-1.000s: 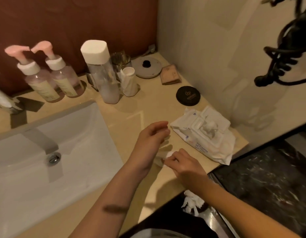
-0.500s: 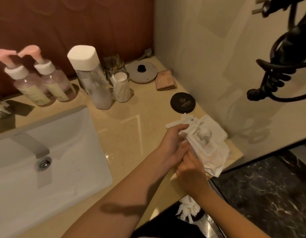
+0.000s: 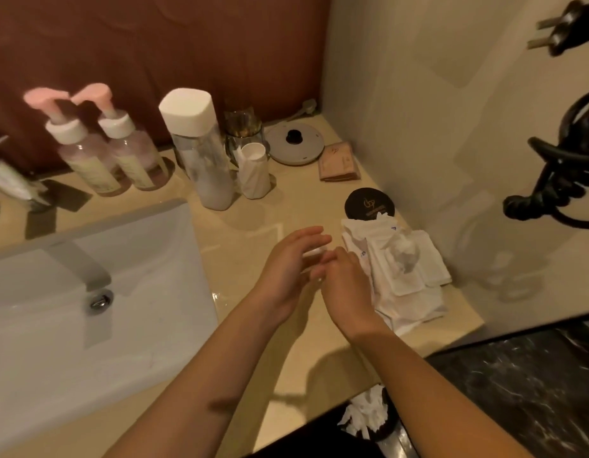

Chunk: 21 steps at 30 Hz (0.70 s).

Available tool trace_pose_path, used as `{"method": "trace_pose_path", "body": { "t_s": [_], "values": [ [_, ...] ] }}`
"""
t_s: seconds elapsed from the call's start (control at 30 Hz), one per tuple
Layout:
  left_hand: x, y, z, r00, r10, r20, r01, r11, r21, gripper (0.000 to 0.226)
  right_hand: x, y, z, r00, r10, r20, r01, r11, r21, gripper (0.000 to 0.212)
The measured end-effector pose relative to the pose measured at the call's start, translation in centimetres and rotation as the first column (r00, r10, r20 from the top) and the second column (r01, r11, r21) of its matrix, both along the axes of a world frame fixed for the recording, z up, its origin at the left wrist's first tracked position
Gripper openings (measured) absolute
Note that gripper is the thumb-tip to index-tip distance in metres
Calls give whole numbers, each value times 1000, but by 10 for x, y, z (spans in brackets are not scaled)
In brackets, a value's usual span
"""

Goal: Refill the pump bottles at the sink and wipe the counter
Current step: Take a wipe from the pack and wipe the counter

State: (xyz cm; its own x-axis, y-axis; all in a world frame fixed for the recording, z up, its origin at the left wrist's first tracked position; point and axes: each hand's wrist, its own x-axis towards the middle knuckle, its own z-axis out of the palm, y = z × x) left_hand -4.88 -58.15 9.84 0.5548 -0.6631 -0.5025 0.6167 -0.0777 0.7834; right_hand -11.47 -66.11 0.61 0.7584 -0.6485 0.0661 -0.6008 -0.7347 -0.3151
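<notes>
Two clear pump bottles with pink pumps (image 3: pixel 85 157) (image 3: pixel 134 150) stand at the back of the beige counter (image 3: pixel 253 226), left of a tall bottle with a white cap (image 3: pixel 200 150). The white sink (image 3: pixel 88 342) fills the left. My left hand (image 3: pixel 290 269) and my right hand (image 3: pixel 347 285) meet over the counter beside an opened white wipes pack (image 3: pixel 405 272). The left fingers are stretched out. The right fingers curl round a small white wipe (image 3: pixel 314 254) that shows between the hands; most of it is hidden.
A grey faucet (image 3: pixel 81 262) reaches over the sink. A wrapped cup (image 3: pixel 253 173), a glass (image 3: pixel 243 127), a round grey lid (image 3: pixel 294 143), brown sachets (image 3: pixel 339 160) and a black disc (image 3: pixel 369 203) lie at the back right. A bin with tissues (image 3: pixel 366 414) sits below the edge.
Both hands went to the wipes pack, shifting it, and have now drawn back a little to its left, close together. The camera view shifted slightly.
</notes>
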Motion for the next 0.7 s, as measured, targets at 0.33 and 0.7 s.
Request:
{"method": "trace_pose_path", "body": {
  "t_s": [0.33,0.7],
  "values": [
    [11,73,-21,980,199,24,-198,980,-15,23,-33,89,-21,897,425,122,-419,905,-70,32],
    [23,133,-22,937,309,162,-317,948,24,21,-65,45,-8,918,397,-13,-397,914,-82,17]
  ]
}}
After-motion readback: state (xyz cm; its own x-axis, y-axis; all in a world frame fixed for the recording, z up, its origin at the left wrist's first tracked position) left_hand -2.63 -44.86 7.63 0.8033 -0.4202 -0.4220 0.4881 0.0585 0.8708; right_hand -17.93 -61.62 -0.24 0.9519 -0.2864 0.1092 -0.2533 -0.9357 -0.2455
